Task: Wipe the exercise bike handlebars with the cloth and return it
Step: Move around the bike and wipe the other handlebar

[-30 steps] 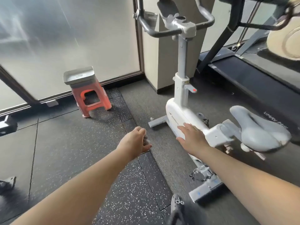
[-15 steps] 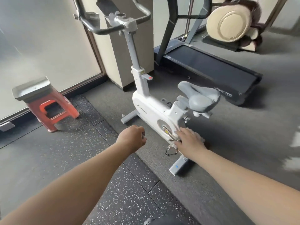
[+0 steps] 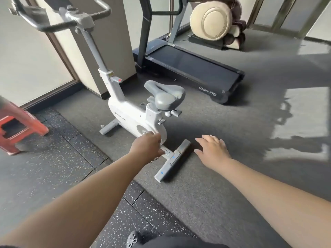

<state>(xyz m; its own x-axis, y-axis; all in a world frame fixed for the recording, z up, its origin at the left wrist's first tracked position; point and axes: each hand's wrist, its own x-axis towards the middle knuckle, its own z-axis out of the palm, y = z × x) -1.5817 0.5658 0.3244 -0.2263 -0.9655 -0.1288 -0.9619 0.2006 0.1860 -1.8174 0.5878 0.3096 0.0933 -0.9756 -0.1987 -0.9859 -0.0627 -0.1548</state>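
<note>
The white exercise bike (image 3: 129,119) stands on the grey floor ahead of me, with its grey saddle (image 3: 166,97) toward me. Its dark handlebars (image 3: 53,27) are at the top left, blurred. My left hand (image 3: 146,147) is curled into a fist low in front of the bike's flywheel housing; I see no cloth in it. To the right of the bike's rear foot bar (image 3: 172,160), my right hand (image 3: 211,149) is spread flat with fingers apart and holds nothing. No cloth shows anywhere in view.
A red plastic stool (image 3: 16,129) stands at the left edge. A black treadmill (image 3: 193,67) lies behind the bike, with a beige massage chair (image 3: 213,20) beyond it. A pillar and frosted glass panels are behind the handlebars. My dark shoe (image 3: 132,238) shows at the bottom.
My view has swung right, so the bike and stool have slid left in the picture. My right hand has shifted from in front of the bike's body to the floor side of the rear foot bar.
</note>
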